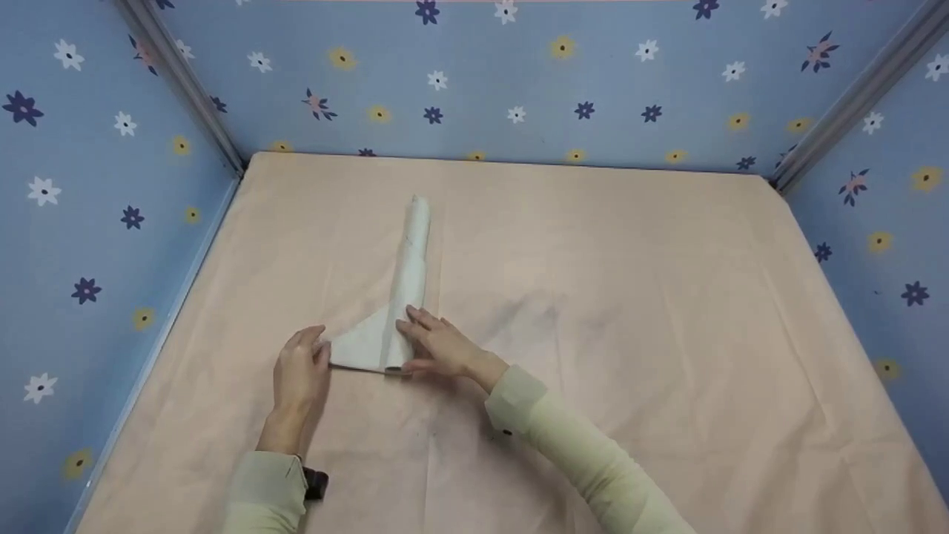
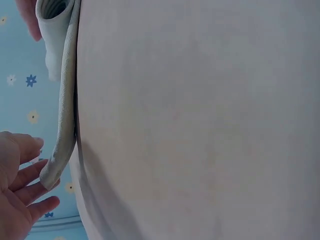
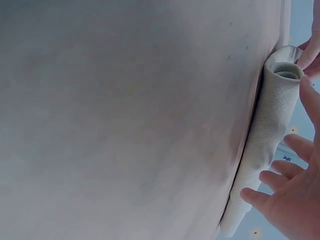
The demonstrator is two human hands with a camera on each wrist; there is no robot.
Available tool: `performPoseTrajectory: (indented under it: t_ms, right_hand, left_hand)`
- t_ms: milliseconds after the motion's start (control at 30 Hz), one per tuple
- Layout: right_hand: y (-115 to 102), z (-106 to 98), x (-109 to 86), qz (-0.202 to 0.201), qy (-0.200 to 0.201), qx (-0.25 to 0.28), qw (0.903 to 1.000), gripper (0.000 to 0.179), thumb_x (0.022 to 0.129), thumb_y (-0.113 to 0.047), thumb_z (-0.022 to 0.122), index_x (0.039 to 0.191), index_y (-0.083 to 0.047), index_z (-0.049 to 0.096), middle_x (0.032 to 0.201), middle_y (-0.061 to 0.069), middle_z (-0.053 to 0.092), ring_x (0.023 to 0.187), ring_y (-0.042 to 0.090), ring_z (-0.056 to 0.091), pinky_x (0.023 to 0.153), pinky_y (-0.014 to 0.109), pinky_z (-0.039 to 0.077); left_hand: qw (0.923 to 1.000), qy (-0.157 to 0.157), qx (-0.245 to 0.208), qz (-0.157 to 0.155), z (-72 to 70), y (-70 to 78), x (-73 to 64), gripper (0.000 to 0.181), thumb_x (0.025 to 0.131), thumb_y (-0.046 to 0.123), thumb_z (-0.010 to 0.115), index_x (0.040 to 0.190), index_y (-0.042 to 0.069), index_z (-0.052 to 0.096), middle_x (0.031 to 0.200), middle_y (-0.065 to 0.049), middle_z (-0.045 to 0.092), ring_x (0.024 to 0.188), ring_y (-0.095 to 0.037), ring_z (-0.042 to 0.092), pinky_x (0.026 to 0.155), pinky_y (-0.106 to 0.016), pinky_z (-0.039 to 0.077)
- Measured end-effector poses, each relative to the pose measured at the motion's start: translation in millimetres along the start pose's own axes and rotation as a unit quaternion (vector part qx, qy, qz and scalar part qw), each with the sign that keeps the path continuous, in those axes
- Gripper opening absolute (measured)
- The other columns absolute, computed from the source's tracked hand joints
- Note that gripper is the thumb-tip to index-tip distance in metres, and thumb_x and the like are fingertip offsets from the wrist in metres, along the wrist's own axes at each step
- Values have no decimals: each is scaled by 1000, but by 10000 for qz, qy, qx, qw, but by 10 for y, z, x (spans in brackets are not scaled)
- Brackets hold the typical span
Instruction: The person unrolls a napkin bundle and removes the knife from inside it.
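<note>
On the table lies a white cloth (image 1: pixel 414 274), rolled into a long narrow tube with a flat triangular flap (image 1: pixel 361 345) at its near left. The left hand (image 1: pixel 296 371) is at the outer corner of that flap. In the left wrist view the flap's end (image 2: pixel 55 167) curls up at the left fingers, and the thumb stands apart from it. With fingers spread, the right hand (image 1: pixel 445 345) rests along the near part of the roll. The right wrist view shows the roll's open end (image 3: pixel 287 71), with layers wound inside, beside the right hand (image 3: pixel 295 195).
A wrinkled peach cloth (image 1: pixel 630 297) covers the table. Blue flowered panels (image 1: pixel 482 81) stand around the back and sides, with grey metal posts (image 1: pixel 185 81) at the corners. The left wrist carries a black device (image 1: pixel 316 484).
</note>
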State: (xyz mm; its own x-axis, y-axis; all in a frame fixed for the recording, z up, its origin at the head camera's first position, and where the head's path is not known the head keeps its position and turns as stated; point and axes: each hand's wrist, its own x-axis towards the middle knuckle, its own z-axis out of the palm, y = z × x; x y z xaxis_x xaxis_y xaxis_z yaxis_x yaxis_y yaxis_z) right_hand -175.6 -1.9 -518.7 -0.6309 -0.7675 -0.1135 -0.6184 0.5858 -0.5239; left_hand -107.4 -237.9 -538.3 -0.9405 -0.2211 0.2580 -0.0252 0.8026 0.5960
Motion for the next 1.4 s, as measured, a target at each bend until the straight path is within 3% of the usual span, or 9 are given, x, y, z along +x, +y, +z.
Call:
performPoseTrajectory:
  t_ms: [200,333,600,1400]
  right_hand:
    - [-20,1,17,-11,-20,10,10000,74,82,-47,56,140,-13,27,147,10,12,133,24,10,105,44,17]
    - [-25,1,40,-64,53,15,10000,74,81,-47,57,140,-12,29,147,11,12,133,26,12,105,43,18]
    - [-33,8,87,-72,149,-115,9998,70,83,-46,56,139,-12,30,146,12,13,133,26,13,105,41,20]
    - [-120,78,243,199,136,-363,9991,70,83,-52,52,140,-18,29,148,9,6,134,27,3,103,50,17]
  left_hand:
    - [9980,-360,253,463,13,24,-45,35,82,4,61,113,-9,52,116,-26,49,109,-41,46,100,-51,25]
    - [9941,-775,373,664,22,57,-75,42,84,9,61,119,-9,47,123,-27,43,114,-42,40,101,-50,23]
    - [9846,-1463,726,617,49,184,-110,53,89,22,55,129,-8,38,134,-24,34,125,-41,26,99,-53,24]
    - [9659,-2206,1171,683,173,158,-136,57,92,33,47,139,6,28,142,-23,19,127,-47,13,92,-69,12]
